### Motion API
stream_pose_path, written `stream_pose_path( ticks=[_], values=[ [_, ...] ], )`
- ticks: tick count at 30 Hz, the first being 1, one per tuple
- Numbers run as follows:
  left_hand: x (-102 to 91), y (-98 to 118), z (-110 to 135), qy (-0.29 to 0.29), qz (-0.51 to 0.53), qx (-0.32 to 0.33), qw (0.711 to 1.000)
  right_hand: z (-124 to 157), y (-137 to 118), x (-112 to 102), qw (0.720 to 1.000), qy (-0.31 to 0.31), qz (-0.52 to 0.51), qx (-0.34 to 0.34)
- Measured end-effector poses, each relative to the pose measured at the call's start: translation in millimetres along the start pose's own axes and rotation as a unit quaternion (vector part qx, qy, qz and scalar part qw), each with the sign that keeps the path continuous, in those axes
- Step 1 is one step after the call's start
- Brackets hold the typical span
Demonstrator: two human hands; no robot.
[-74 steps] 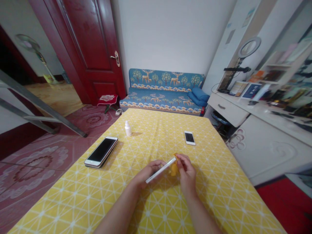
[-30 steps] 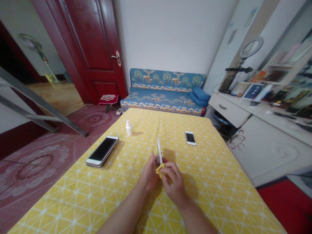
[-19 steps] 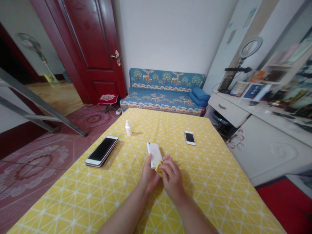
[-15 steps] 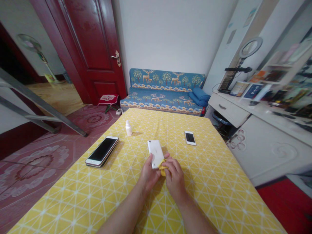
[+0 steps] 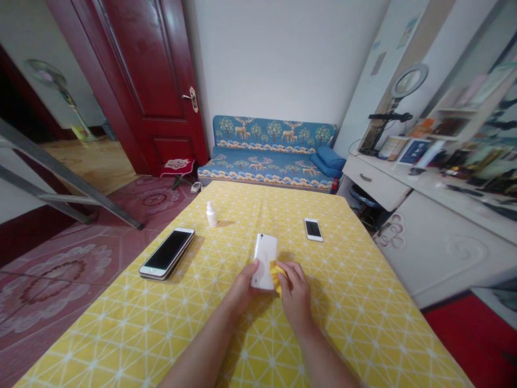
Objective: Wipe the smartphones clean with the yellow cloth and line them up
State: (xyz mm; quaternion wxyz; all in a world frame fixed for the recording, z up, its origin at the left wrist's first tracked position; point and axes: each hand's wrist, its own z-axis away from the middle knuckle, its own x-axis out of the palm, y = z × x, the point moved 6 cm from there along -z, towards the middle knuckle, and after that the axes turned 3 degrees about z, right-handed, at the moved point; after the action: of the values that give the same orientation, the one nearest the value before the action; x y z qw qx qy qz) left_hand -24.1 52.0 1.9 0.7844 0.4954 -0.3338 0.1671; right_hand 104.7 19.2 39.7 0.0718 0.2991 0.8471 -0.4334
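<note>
A white smartphone (image 5: 265,256), its back with the camera lens facing up, is held over the table by my left hand (image 5: 243,283). The thumb lies on the phone's left edge, and the other fingers are hidden beneath it. My right hand (image 5: 297,291) pinches a yellow cloth (image 5: 277,274) that touches the phone's lower right edge. To the left, a larger phone with a black screen (image 5: 169,251) lies on top of another dark-edged one. Beyond it stands a small white spray bottle (image 5: 211,214). A smaller white phone (image 5: 313,229) lies face up on the right.
The table wears a yellow cloth with white lines (image 5: 363,302). Past its far edge is a blue patterned sofa (image 5: 262,156). A white dresser (image 5: 436,231) crowded with items stands on the right, a metal ladder (image 5: 92,199) on the left, near a red stool (image 5: 176,168).
The white smartphone has shifted right and turned slightly clockwise in my left hand. My right hand has moved a little right with the yellow cloth, which now sits on the phone's right edge.
</note>
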Motion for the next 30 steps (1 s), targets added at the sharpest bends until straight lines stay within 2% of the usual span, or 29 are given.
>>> stream_pose_path(
  ticks=[5,10,12,14,18,23,25,27,29,30],
  values=[
    [8.0,-2,9,-0.026,-0.063,-0.01,0.998,-4,15,-9,0.997,0.054,0.0,0.061],
    [29.2,-15,22,-0.137,-0.114,-0.072,0.981,-3,43,-27,0.974,0.134,-0.027,0.18],
    [29.2,-19,24,-0.128,-0.144,-0.09,0.977,-5,43,-35,0.97,0.162,-0.028,0.178],
    [27.9,-22,24,-0.116,-0.153,-0.1,0.976,-8,34,-40,0.976,0.169,-0.013,0.134],
    [28.2,-28,23,-0.105,-0.119,-0.117,0.98,-11,5,-29,0.994,0.104,0.004,0.033],
    [25.3,-24,18,-0.043,0.006,-0.102,0.994,3,-28,5,0.996,-0.055,-0.066,-0.032],
    [13.5,-13,13,0.031,0.043,-0.053,0.997,10,-38,16,0.988,-0.123,-0.085,-0.045],
    [-4.9,3,10,0.128,0.035,0.019,0.991,14,-43,24,0.981,-0.175,-0.073,-0.05],
    [-20.1,19,9,0.198,-0.006,0.094,0.976,14,-40,28,0.98,-0.187,-0.059,-0.036],
    [-23.7,26,9,0.208,-0.032,0.126,0.969,13,-37,27,0.983,-0.172,-0.062,-0.016]
  ],
)
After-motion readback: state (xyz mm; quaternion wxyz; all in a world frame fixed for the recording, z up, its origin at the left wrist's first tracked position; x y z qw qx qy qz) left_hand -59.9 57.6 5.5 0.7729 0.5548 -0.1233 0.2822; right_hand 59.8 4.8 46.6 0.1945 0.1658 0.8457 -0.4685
